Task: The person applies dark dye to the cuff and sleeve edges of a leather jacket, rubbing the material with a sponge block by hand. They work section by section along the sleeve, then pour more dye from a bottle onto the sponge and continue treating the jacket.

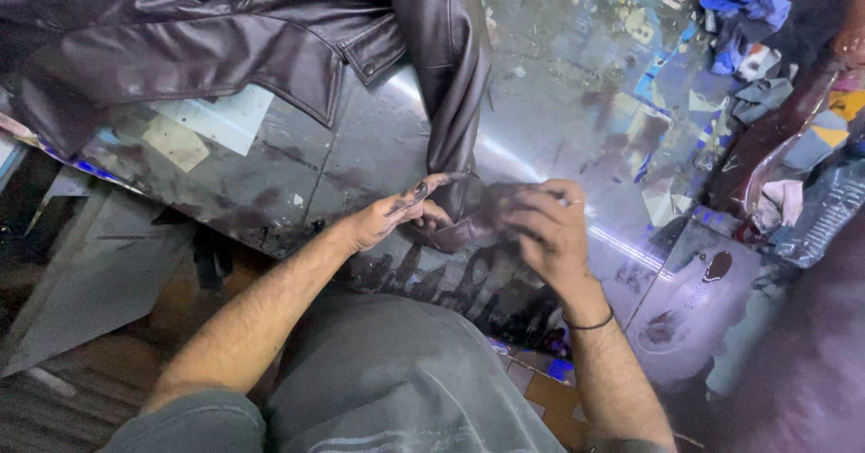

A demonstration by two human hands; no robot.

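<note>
stained metal table (559, 101) | one dark leather jacket (225, 38) | two hands: left hand (387, 219) and right hand (550, 232) clamped on sleeve cuff (464, 223)

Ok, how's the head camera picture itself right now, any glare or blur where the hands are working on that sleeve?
Head view: a bright glare streak runs across the shiny table behind the jacket sleeve; the right hand is slightly motion-blurred at the cuff, the left hand sharper; the right edge sinks into purple-tinted, soft shadow.
</note>
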